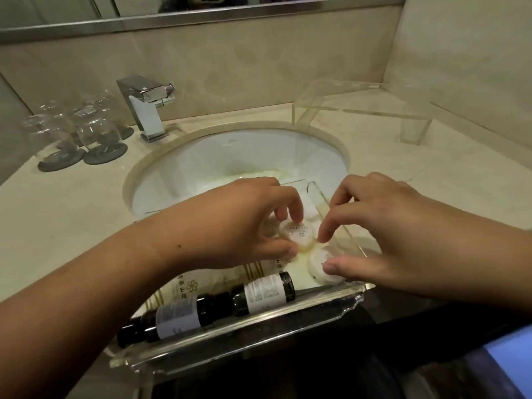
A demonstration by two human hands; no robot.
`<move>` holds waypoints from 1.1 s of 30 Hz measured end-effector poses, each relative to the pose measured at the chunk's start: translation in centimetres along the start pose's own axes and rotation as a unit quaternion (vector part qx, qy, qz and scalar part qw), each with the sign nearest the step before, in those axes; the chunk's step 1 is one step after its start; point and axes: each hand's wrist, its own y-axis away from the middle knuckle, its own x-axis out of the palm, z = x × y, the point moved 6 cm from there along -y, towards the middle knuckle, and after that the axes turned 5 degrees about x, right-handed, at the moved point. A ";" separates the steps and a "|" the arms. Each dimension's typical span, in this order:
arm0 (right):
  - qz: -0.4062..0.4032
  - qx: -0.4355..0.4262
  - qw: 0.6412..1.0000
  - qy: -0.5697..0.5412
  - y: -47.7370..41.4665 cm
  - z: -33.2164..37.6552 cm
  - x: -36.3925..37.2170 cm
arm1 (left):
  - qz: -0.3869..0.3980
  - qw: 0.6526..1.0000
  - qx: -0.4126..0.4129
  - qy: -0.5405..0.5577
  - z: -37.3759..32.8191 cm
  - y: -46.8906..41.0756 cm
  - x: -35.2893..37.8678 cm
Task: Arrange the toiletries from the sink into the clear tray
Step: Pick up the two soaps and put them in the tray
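Observation:
The clear tray lies on the counter's front edge, in front of the sink. Two dark bottles with white labels lie end to end along its near wall: one to the right, one to the left. Flat white packets with gold print lie behind them. My left hand pinches a round white wrapped soap between curled fingers and thumb. My right hand has its thumb on a second round white soap and its index fingertip beside the first soap.
A chrome faucet stands behind the basin. Upturned glasses on dark coasters stand at the back left. A clear acrylic stand sits at the back right. A mirror edge runs along the top.

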 end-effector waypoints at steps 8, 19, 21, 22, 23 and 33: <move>0.003 0.069 0.997 0.044 0.0 0.6 0.2 | -0.020 1.000 0.023 0.000 -0.3 -0.8 0.2; 0.016 0.084 0.992 0.097 0.3 1.3 -0.3 | -0.026 0.999 0.045 -0.005 -0.8 -1.5 0.7; 0.016 0.082 0.992 0.091 0.2 1.1 -0.3 | -0.026 0.999 0.045 -0.006 -0.9 -1.4 0.7; 0.017 0.080 0.993 0.090 0.2 0.9 -0.3 | -0.026 0.999 0.045 -0.005 -0.8 -1.5 0.7; 0.019 0.078 0.993 0.088 0.2 0.8 -0.3 | -0.024 0.999 0.045 -0.003 -0.8 -1.5 0.8; -0.119 -0.002 0.991 -0.067 -1.3 0.9 -3.6 | -0.072 0.997 0.024 0.012 0.8 -0.6 -1.9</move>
